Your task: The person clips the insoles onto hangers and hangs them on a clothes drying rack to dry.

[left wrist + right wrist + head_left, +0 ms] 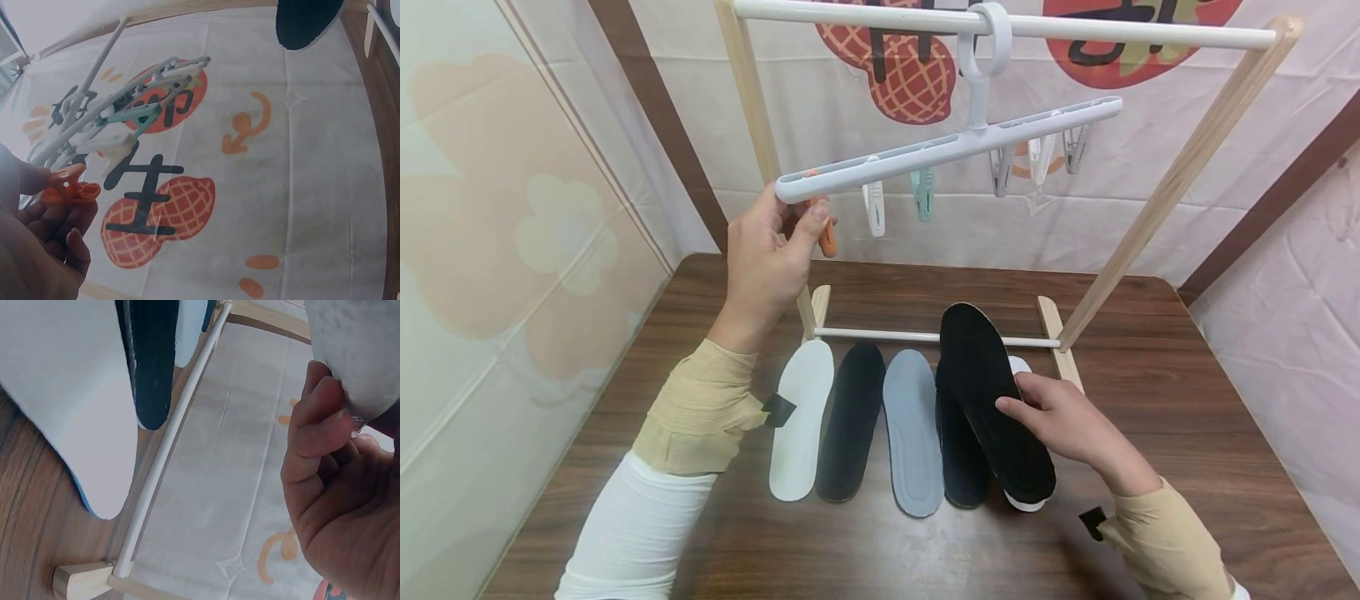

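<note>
Your left hand (769, 257) pinches the orange clip (828, 240) at the hanger's (887, 162) left end. Your right hand (1067, 417) grips a black insole (979, 379) above the other insoles (913, 433), below and right of that clip, its long axis slanting, far end leftward.

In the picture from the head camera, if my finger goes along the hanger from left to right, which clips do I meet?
Orange clip → white clip → green clip → grey clip → another white clip → another grey clip.
</note>
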Available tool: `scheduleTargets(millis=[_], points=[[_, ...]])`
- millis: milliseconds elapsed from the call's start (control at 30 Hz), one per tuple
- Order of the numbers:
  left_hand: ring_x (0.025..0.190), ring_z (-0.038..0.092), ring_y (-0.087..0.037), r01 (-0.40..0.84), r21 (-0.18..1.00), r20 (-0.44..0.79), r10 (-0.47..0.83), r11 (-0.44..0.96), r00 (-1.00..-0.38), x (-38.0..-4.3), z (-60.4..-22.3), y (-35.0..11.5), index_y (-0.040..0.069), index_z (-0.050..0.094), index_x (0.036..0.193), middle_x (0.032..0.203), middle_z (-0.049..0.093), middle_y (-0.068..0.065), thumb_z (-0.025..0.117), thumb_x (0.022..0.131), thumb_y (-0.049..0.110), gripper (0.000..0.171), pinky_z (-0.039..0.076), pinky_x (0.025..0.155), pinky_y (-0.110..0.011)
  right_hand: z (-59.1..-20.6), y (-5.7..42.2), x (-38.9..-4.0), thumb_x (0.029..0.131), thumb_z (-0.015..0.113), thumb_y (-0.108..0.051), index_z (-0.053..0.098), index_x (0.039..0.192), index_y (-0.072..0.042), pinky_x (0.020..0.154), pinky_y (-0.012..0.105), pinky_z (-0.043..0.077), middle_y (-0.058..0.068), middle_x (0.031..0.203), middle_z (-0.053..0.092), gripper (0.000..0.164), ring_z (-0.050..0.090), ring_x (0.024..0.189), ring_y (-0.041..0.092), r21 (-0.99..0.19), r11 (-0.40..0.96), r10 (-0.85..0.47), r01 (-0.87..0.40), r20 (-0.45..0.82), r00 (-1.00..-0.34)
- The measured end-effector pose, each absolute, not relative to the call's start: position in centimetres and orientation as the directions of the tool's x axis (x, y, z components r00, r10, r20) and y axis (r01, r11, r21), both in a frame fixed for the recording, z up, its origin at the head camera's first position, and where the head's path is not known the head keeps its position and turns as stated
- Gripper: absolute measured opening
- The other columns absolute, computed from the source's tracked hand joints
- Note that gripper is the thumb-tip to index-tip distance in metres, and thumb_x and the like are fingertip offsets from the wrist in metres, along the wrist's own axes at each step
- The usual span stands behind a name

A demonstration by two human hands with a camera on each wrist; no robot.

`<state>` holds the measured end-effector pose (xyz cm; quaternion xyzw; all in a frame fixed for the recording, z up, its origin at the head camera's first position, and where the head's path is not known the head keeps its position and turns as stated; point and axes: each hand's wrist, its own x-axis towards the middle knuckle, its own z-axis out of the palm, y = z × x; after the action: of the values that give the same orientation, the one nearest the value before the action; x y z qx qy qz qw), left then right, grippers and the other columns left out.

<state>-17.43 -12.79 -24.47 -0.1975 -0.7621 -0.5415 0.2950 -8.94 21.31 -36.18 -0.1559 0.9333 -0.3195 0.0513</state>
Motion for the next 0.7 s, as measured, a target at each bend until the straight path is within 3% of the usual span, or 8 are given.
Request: scheduleTargets(millis=[467, 700], points=[[0.068, 0.057, -0.020, 0.645, 0.686, 0.690, -0.021, 0.336, -0.723, -17.4, -24.5, -12.7, -0.002, 0.065, 0.123, 0.073, 0.065, -0.001, 0.064, 0.098, 0.007, 0.027, 0.041, 0.064, -0.023, -35.4, 19.7, -9.0, 0.097, 0.070, -0.030, 0.043, 0.072, -0.018, 0.052, 0.023, 0.027, -0.011, 0.061, 0.027, 0.038, 0.027, 0.055, 0.003, -0.648, 0.701, -0.369, -0.297, 0.026, -0.929], [0.069, 0.058, -0.015, 0.647, 0.691, 0.689, -0.023, 0.321, -0.725, -17.6, -24.6, -12.7, -0.003, 0.065, 0.123, 0.073, 0.064, 0.001, 0.064, 0.098, 0.006, 0.027, 0.041, 0.066, -0.023, -35.2, 18.7, -9.2, 0.096, 0.070, -0.029, 0.052, 0.077, -0.020, 0.057, 0.024, 0.035, -0.013, 0.060, 0.032, 0.028, 0.037, 0.060, 0.004, -0.656, 0.686, -0.395, -0.316, 0.029, -0.918]])
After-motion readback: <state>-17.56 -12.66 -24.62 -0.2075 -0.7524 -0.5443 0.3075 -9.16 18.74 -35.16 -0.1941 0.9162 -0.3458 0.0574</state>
